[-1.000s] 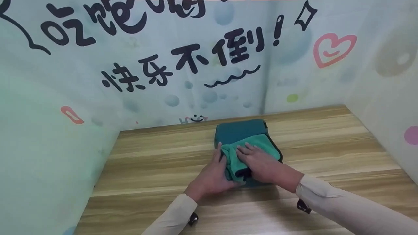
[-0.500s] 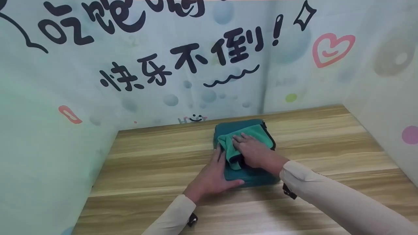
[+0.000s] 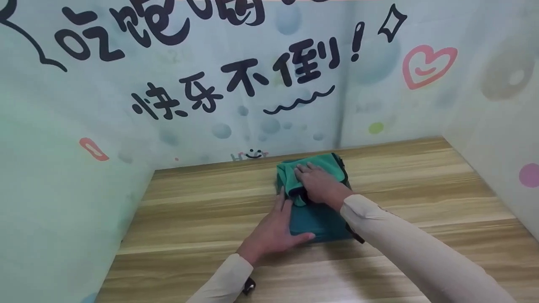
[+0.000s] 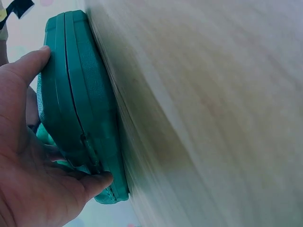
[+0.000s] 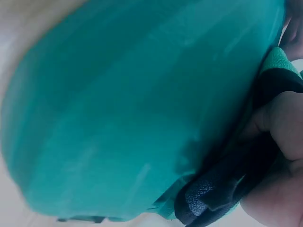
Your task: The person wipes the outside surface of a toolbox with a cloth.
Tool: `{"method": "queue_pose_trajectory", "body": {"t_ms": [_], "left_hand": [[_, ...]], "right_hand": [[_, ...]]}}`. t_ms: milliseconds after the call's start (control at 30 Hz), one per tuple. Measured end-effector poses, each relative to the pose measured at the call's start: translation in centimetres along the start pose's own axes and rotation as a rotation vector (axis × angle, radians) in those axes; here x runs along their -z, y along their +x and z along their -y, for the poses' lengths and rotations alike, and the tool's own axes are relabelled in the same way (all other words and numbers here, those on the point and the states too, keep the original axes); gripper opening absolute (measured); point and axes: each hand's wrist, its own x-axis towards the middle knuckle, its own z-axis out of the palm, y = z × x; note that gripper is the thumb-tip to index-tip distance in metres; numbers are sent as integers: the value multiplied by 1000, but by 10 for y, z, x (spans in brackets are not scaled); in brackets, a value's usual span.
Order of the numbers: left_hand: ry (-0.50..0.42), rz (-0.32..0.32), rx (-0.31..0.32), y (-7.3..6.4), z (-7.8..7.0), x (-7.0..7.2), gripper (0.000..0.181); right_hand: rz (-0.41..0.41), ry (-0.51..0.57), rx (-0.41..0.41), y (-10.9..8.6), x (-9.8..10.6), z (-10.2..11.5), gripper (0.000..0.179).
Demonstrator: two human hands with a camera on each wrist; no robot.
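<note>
In the head view, a teal hard plastic case (image 3: 322,221) lies flat on the wooden table. A green cloth (image 3: 326,165) with black edging lies folded over its far part. My right hand (image 3: 321,185) holds this cloth down on the lid, its fingers on top. In the right wrist view, the thumb (image 5: 267,125) is tucked against the cloth's dark edge. My left hand (image 3: 271,229) rests at the case's near left corner with fingers extended along the side. The left wrist view shows its thumb and a finger touching the case (image 4: 80,94) beside a side latch.
The wood-grain table (image 3: 202,210) meets a printed backdrop (image 3: 202,139) just behind the case. Pale side panels stand at left and right. A dark strap piece (image 3: 249,286) hangs at the left sleeve.
My right hand has slid the cloth away from me and slightly left across the lid, uncovering the near part. My left hand stays at the case's left side.
</note>
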Motion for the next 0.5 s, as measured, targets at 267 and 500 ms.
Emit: {"method": "queue_pose_trajectory", "body": {"t_ms": [267,500], "left_hand": [[-8,-24,-28,2,3,-1,117],[-35,-5,-28,0,6,0,117]], "right_hand": [[0,-6,-42,19,3,-1,57],[-5,20,-89,28,3,0,58]]}}
